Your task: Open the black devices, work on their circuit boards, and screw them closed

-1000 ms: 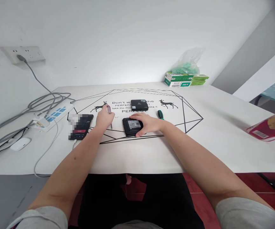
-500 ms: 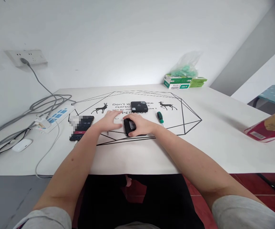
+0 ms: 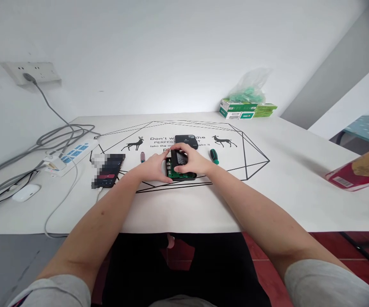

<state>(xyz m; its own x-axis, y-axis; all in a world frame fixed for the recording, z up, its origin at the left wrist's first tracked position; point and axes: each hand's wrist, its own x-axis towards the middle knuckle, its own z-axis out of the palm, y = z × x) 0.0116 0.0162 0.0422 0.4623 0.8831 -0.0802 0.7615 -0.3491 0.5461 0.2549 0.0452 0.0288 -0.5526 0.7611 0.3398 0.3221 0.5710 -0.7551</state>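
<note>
My right hand is closed on a black cover, raised and tilted above a black case. A green circuit board shows below the cover, inside that case. My left hand is closed around the case's left side, thumb at the near edge and fingers toward the far edge. Just behind my hands lies a second flat black box. A green and black screwdriver is to the right, its shaft partly hidden by my right hand or arm. Left of my hands is a small reddish handle.
A phone on a cable lies left of my left forearm. Further left are a power strip, grey cords, glasses and a white earbud case. Small green and white boxes stand against the wall. A red and yellow package is at right.
The black cover has come up off the case in my right hand, exposing the green board. My left hand has moved right, onto the case. The reddish handle has come into view.
</note>
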